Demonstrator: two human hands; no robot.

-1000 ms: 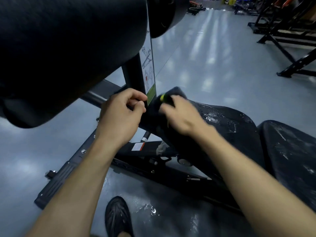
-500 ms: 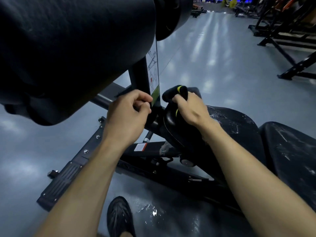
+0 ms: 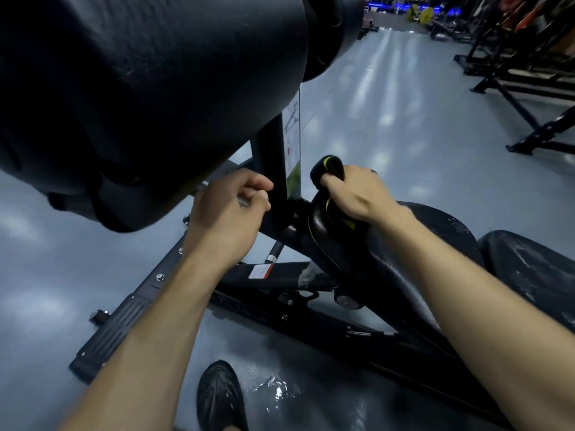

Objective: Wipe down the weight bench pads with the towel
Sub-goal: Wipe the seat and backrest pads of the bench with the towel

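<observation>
The right hand (image 3: 357, 194) was closed around a dark towel (image 3: 330, 169) with yellow-green trim, its fingers curled tightly over the bunched cloth. The towel was pressed against the far, narrow end of the black seat pad (image 3: 413, 244), with one fold sticking up above the knuckles and another strip of trim showing below the palm. The seat pad sloped down toward the near right and carried pale smears and streaks on its surface. Just beside it on the right lay a second black pad (image 3: 529, 269), marked with similar whitish streaks.

The left hand (image 3: 230, 206) was curled into a loose fist, fingertips pressed together against the black upright post (image 3: 270, 169) of the bench; whether it pinched something small there could not be told. A white instruction label (image 3: 292, 135) with a green lower band ran down the post's right face. Above and to the left, a large black roller pad (image 3: 149, 88) filled the near upper part of the view, blurred by closeness.

Below the arms, the black bench frame (image 3: 124, 331) stretched across the grey floor (image 3: 404, 119), with a ribbed foot plate at its near left end. A dark shoe (image 3: 221, 396) stood on the floor near the bottom edge, next to a small wet glint. Other black gym racks (image 3: 529, 73) stood well apart at the far right.
</observation>
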